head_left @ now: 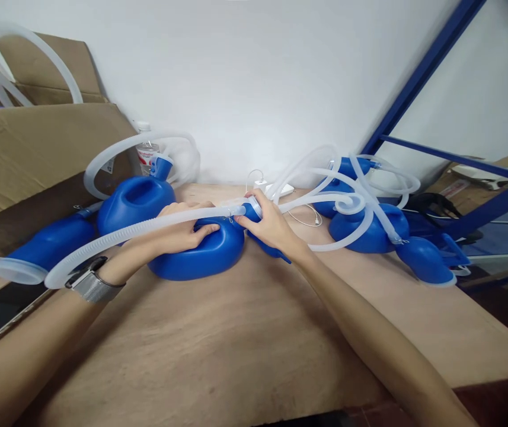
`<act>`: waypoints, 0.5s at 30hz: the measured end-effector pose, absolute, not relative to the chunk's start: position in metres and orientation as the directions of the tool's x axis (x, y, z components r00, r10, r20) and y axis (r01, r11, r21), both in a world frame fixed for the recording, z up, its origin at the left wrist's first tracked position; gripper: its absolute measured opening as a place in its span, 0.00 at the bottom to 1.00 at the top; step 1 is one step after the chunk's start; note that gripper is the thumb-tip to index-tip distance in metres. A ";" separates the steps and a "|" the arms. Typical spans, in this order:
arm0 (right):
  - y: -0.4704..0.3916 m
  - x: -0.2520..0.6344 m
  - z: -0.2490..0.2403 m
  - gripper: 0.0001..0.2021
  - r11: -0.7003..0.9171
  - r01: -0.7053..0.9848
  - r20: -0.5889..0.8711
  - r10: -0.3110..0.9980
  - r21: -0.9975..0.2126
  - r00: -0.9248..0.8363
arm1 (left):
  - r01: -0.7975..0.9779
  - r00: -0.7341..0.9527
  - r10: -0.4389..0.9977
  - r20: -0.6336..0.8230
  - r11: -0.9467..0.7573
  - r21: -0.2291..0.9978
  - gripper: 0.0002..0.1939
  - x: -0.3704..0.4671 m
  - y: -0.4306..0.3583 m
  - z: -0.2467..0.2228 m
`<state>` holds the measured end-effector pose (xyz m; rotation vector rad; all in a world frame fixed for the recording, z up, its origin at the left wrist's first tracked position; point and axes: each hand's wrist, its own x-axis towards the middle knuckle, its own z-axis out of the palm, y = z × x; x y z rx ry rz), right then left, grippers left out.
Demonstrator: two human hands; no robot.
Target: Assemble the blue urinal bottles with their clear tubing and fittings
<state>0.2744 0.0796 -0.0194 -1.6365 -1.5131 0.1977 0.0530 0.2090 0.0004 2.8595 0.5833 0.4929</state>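
Pale wooden counter (218, 350) against white wall (245, 77), cardboard box (44, 136) at left. Left arm, metal-banded watch (98, 287) on wrist, reaches forward from lower left; left hand (182, 230) grips blue container (204, 258) near counter's middle, thumb laid across its top. Right arm stretches diagonally inward from lower right, right hand (269, 222) clasping blue neck (250, 210) at container's upper right, thumb pointing left, beside end of translucent tube (147, 227). Tube crosses over left hand. More blue containers (369, 231) on both sides.

A watch (98, 286) with a silver mesh band and dark case is worn on the left wrist (119, 270). Both forearms (360, 317) are seen bare.
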 end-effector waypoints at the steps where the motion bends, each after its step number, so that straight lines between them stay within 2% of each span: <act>1: 0.080 0.276 -0.019 0.21 0.130 0.727 0.418 0.879 -0.674 0.231 | 0.350 0.868 0.405 0.289 -0.910 0.225 0.24 0.053 0.208 0.000; 5: 0.076 0.288 -0.012 0.23 0.152 0.696 0.328 0.936 -0.702 0.126 | 0.291 0.888 0.318 0.332 -0.948 0.129 0.25 0.053 0.202 0.001; 10: 0.072 0.296 0.000 0.23 0.089 0.424 0.135 0.988 -0.901 0.080 | 0.151 0.877 0.130 0.462 -0.988 -0.009 0.23 0.054 0.193 0.011; 12: 0.074 0.291 -0.001 0.20 0.058 0.372 0.117 0.984 -0.926 0.136 | 0.154 0.852 0.148 0.503 -0.988 0.031 0.21 0.053 0.191 0.014; 15: 0.080 0.278 -0.008 0.20 0.075 0.390 0.185 0.950 -0.918 0.252 | 0.219 0.796 0.296 0.529 -0.954 0.204 0.20 0.054 0.192 0.013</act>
